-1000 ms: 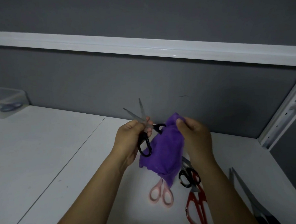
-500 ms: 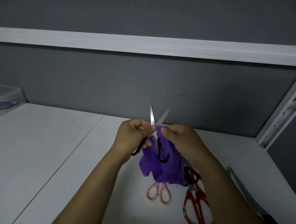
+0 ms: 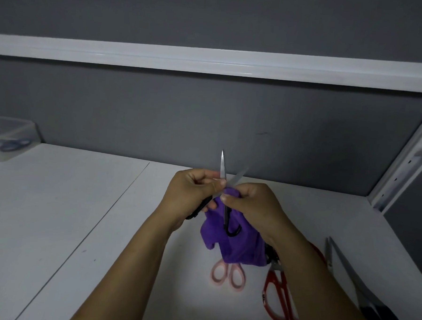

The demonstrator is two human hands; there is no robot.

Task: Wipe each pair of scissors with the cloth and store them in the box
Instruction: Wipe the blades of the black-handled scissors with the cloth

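Just right of the frame's centre, the left hand [image 3: 191, 195] curls its fingers and thumb round small black-handled steel scissors [image 3: 222, 166] near the pivot. Their two thin, pointed blades stand spread in a V above the knuckles. One black loop handle sticks out below the left palm and the other hangs against the fabric. The right hand [image 3: 251, 208] pinches a soft purple cloth [image 3: 234, 246] against the scissors just below the pivot, and the fleecy fabric droops in loose folds beneath both hands.

On the smooth white surface [image 3: 68, 201] under the cloth lie pink-handled scissors [image 3: 228, 275] with rounded loops. Just to their right lie red-handled scissors [image 3: 278, 298] with long oval loops. At the lower right edge lie large dark-handled shears [image 3: 359, 287] with long grey blades.

In the upper left, well apart from the hands, a clear plastic box [image 3: 23, 128] holds blue-handled scissors [image 3: 12, 145]. Bare surface, crossed by a thin seam, stretches between the box and the hands. A grey wall closes the back, and a white slotted upright [image 3: 405, 165] borders the right.
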